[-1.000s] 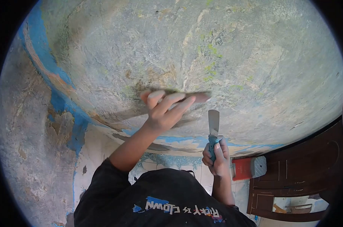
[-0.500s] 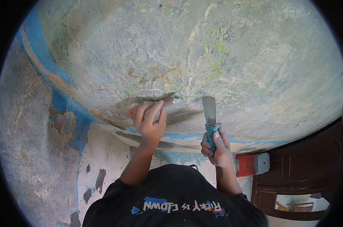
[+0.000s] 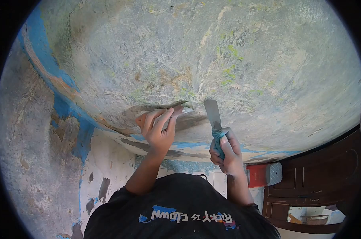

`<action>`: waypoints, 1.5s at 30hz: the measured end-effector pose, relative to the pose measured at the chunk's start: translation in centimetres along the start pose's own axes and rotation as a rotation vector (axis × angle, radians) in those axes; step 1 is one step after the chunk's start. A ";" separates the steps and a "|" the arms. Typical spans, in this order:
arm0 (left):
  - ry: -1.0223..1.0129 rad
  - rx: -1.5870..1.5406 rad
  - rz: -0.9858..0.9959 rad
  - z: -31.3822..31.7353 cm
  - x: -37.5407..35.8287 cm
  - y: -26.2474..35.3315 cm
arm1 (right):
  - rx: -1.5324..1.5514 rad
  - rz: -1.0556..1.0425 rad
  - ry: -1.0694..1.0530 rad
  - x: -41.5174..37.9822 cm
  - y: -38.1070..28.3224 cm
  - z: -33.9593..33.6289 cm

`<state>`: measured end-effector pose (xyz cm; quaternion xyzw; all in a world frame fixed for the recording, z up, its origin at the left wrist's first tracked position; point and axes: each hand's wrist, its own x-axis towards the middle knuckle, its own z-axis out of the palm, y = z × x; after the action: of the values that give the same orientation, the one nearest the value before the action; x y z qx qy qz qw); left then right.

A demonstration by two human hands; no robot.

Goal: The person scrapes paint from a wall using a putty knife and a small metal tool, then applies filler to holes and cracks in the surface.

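My right hand (image 3: 230, 153) is wrapped round the teal handle of a putty knife (image 3: 213, 113), thumb along its front. The broad metal blade points up and overlaps the worn wall (image 3: 260, 91) in this view. To its left, my left hand (image 3: 158, 133) is closed, fingers bent, on a thin reddish-brown piece (image 3: 179, 111) at the wall. Its ragged pale tip sticks out beside the fingers, towards the blade; I cannot tell whether it is a loose flake of the wall coating. A dark shadow falls on the wall below it.
Blue paint strips (image 3: 65, 105) mark the corner where a second patchy wall (image 3: 33, 143) meets this one at left. A red plastic stool (image 3: 256, 175) stands on the tiled floor at right, beside a dark wooden cabinet (image 3: 307, 179).
The putty knife has shifted a little to the left with my right hand, its blade nearer the held piece. My left hand has barely moved.
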<state>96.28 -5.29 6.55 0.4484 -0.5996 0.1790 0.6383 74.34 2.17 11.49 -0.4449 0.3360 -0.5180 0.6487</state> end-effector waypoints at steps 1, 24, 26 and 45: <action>0.001 0.006 0.005 -0.1 0.2 -0.1 | 0.007 0.015 0.010 -0.2 0.0 -0.2; 0.023 0.026 -0.037 -1.4 0.3 -1.6 | 0.236 0.054 -0.113 0.8 0.1 2.5; 0.027 0.034 -0.032 -1.5 0.2 -1.6 | 0.208 0.042 -0.118 1.2 0.1 2.7; 0.033 0.037 -0.052 -1.6 0.1 -2.1 | 0.107 -0.004 -0.076 1.7 -0.2 3.8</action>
<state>98.84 -5.18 6.14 0.4724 -0.5738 0.1809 0.6441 78.09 1.34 13.12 -0.4298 0.2820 -0.5190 0.6829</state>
